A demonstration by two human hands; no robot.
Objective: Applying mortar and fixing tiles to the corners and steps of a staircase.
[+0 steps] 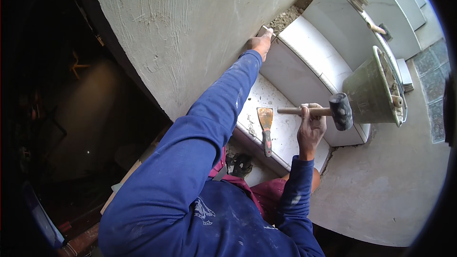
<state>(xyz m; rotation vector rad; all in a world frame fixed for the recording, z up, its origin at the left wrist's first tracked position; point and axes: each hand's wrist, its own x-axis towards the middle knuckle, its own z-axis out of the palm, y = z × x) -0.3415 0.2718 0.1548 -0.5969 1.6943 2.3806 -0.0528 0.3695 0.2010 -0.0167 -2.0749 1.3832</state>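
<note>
My left hand (260, 43) reaches to the tiled step (314, 54) where it meets the plastered wall, its fingers closed on a small pale piece (266, 32) at the step's edge beside grey rubble (288, 16). My right hand (310, 128) grips the wooden handle of a rubber mallet (341, 112), held level over the lower white tread. A scraper (266, 133) with a rusty blade and dark-and-red grip lies on that tread, just left of the mallet. A grey bucket (365, 93) with dried mortar stands right of the mallet.
The rough plastered wall (166, 33) rises at upper left. A second tool (381, 31) with a pale handle and white tile pieces (404, 74) are at the right. A grey surface (381, 185) with glass blocks (433, 95) lies beyond. A dark drop (81, 133) is at left.
</note>
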